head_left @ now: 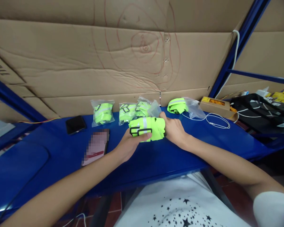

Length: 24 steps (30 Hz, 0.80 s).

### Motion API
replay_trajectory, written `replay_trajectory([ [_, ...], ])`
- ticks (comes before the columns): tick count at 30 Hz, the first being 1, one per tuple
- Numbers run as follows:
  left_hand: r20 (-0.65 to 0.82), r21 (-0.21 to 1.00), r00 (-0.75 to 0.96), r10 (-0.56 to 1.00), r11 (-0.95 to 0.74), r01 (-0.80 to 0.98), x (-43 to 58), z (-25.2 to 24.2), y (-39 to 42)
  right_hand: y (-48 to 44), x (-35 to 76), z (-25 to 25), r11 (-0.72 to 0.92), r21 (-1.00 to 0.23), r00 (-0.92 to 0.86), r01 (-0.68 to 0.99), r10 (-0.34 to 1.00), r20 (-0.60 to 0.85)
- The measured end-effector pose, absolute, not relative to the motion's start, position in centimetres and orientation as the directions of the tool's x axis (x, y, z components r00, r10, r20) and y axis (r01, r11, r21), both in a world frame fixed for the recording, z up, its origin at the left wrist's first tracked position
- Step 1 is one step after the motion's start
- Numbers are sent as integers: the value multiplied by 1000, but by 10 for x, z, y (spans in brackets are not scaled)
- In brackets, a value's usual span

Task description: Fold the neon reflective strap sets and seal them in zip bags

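Observation:
A folded neon-green reflective vest point(148, 127) with a grey stripe and black trim is held above the blue table point(156, 157). My left hand point(129, 145) grips its left end, thumb on top. My right hand point(174, 130) closes on its right end. A clear plastic bag point(154, 108) stands just behind the vest, touching it. Three bagged green vests point(103, 113) point(126, 112) point(143, 107) lean in a row against the cardboard wall behind. Another folded green vest point(177, 105) lies to the right, half out of a clear bag point(195, 108).
A black phone point(75, 124) and a second phone point(96, 146) lie on the table's left part. A white cable point(215, 121) and a small cardboard box point(215, 106) sit at the right, with a black bag point(257, 110) beyond. Cardboard sheets point(109, 63) form the back wall.

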<state>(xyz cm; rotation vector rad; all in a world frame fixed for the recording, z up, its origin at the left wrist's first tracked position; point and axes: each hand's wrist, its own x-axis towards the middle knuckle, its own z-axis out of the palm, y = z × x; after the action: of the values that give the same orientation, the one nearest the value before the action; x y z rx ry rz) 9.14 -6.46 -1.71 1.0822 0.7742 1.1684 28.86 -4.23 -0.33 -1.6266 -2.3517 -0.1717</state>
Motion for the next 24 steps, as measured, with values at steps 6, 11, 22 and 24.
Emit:
replay_trajectory([
  [6, 41, 933, 193, 980, 31, -359, 91, -17, -63, -36, 290, -14, 396, -193, -311, 898, 880, 358],
  [11, 14, 926, 143, 990, 41, -375, 87, -18, -54, -26, 300, -23, 555, -567, -201, 608, 799, 566],
  [22, -8, 955, 171, 985, 59, -292, 84, -18, -56, -28, 309, -29, 731, -475, -343, 491, 663, 665],
  [24, 1, 950, 160, 987, 49, -308, 84, -19, -56, -27, 310, -30, 757, -459, -394, 466, 642, 658],
])
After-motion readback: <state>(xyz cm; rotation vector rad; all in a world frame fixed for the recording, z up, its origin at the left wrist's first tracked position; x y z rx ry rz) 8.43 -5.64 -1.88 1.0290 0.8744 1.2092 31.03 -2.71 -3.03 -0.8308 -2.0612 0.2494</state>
